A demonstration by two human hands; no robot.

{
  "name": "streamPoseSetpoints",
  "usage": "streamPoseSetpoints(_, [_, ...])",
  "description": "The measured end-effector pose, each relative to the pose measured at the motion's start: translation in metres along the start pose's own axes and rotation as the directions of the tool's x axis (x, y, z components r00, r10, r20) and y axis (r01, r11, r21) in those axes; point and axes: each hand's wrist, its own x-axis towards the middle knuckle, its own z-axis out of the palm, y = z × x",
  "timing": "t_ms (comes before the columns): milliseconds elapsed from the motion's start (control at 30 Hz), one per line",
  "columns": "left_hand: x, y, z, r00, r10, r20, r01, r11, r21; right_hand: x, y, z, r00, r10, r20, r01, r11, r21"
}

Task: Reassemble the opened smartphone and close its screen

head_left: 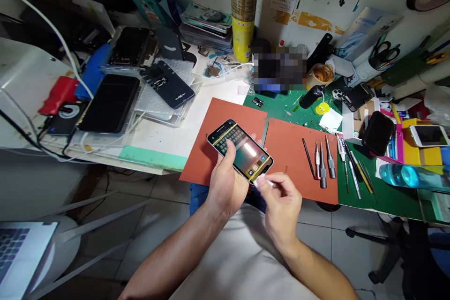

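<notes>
Left hand [229, 186] half-closed around phone [242, 149]

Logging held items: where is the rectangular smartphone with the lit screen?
In the head view, near centre: the smartphone is in the bare left hand, seen against the reddish-brown mat, the right hand at its lower-right end.

Shows brick red on the central mats [197, 159], brown above yellow on the can [243, 18], upper centre. Bears thin yellow bands across the phone [242, 151], mid-frame.
</notes>
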Motion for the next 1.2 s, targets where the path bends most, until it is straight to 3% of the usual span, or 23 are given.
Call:
streamPoseSetpoints(167, [-0.001,0.002,0.001,0.995,0.005,0.103,0.001,0.999,-0.052,-0.009,-0.002,0.002,0.978,-0.203,0.041,0.207,0.956,-0.208])
streamPoseSetpoints(333, [-0.005,0.004,-0.003,0.985,0.079,0.154,-0.071,0.996,-0.058,-0.009,-0.015,-0.007,0.952,-0.276,0.129,0.303,0.904,-0.302])
streamPoseSetpoints(467, [-0.009,0.002,-0.007,0.985,0.059,0.16,-0.058,0.998,-0.014,-0.003,-0.028,-0.006,0.875,-0.356,0.328,0.462,0.818,-0.343])
streamPoseSetpoints(600, [-0.015,-0.004,-0.008,0.985,0.04,0.168,-0.044,0.999,0.02,0.009,-0.039,0.006,0.827,-0.403,0.391,0.547,0.735,-0.4])
streamPoseSetpoints(700, [-0.018,-0.005,-0.008,0.985,0.019,0.174,-0.024,0.999,0.03,0.012,-0.044,0.011,0.839,-0.369,0.4,0.519,0.762,-0.387])
streamPoseSetpoints(867, [-0.017,0.003,-0.009,0.979,-0.029,0.2,0.026,0.999,0.02,0.011,-0.043,0.005,0.899,-0.197,0.39,0.359,0.842,-0.402])
streamPoseSetpoints(967, [-0.018,0.006,-0.008,0.98,-0.03,0.196,0.024,0.999,0.035,0.016,-0.043,0.004,0.926,-0.159,0.343,0.3,0.861,-0.41])
streamPoseSetpoints(1200, [-0.015,0.012,-0.003,0.987,-0.089,0.136,0.078,0.994,0.082,0.01,-0.05,-0.01,0.929,-0.109,0.354,0.245,0.898,-0.365])
